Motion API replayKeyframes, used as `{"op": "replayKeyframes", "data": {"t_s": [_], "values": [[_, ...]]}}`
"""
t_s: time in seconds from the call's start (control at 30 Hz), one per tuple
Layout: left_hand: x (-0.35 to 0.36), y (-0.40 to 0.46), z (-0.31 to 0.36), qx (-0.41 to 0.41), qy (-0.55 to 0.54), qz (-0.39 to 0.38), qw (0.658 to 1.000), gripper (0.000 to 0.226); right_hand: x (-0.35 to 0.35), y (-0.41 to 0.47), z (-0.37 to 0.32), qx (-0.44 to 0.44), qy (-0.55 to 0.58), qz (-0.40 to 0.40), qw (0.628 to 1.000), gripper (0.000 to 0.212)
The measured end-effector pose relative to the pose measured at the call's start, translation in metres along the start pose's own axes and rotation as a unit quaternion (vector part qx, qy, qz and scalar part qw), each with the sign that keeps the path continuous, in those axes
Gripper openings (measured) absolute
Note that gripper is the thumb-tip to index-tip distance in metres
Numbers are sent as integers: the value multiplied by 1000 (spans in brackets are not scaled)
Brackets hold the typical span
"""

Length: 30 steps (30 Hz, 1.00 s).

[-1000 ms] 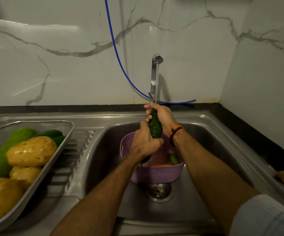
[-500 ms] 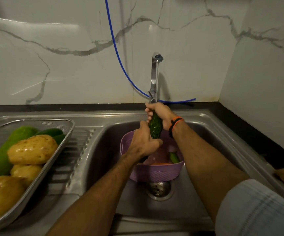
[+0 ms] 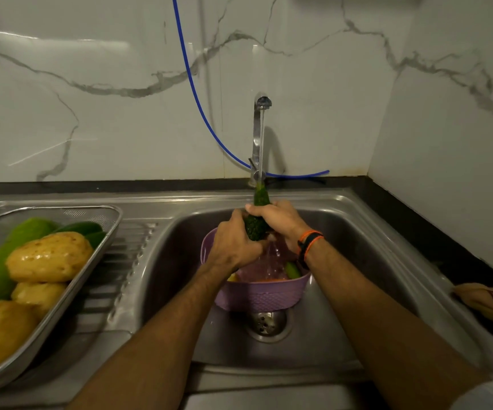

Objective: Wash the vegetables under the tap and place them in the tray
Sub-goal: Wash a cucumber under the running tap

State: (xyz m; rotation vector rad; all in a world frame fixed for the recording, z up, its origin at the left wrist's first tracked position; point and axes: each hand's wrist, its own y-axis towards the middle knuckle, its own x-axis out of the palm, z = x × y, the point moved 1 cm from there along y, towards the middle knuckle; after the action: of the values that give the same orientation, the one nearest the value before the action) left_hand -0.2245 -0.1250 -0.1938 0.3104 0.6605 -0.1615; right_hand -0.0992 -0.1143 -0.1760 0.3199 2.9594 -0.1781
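Since a moment ago your right hand (image 3: pixel 278 220) has slid down the bitter gourd (image 3: pixel 256 216), baring its tip under the tap (image 3: pixel 259 134); your left hand (image 3: pixel 233 247) grips its lower end. You're mid-rinse at frame centre; next, carry it to the tray (image 3: pixel 103 238) at left, over the purple basket (image 3: pixel 257 295), among the potatoes (image 3: pixel 50 257).

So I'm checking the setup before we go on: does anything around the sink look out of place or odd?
One thing: a thin blue tube hangs loose down the marble wall and trails along the counter behind the tap. A crumpled cloth sits at the sink's right edge. Nothing looks spilled or damaged.
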Motion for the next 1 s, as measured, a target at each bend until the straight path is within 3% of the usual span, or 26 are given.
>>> {"op": "replayKeyframes", "data": {"t_s": [0.1,0.3,0.4,0.5,0.6,0.77,0.9,1.0], "values": [[-5,-2,-4,-1,10,-2,1000,77,-3,-6,10,16,120,46,992,20],[-22,3,-16,-37,53,-8,998,68,-6,-8,15,66,296,95,948,28],[-27,9,-26,-100,-79,1,992,61,-15,-8,16,61,345,134,927,21],[-22,12,-29,-166,-333,23,928,56,-23,-7,20,66,380,172,907,14],[-11,13,-21,-199,-468,24,861,44,-30,-6,24,66,399,201,892,18],[3,15,-10,-219,-547,-16,808,56,-41,-5,27,68,427,236,871,21],[10,16,-3,-207,-563,-35,799,55,-48,-6,28,72,440,243,862,22],[13,15,-2,-197,-576,-50,792,46,-52,-5,29,70,437,253,861,43]]}}
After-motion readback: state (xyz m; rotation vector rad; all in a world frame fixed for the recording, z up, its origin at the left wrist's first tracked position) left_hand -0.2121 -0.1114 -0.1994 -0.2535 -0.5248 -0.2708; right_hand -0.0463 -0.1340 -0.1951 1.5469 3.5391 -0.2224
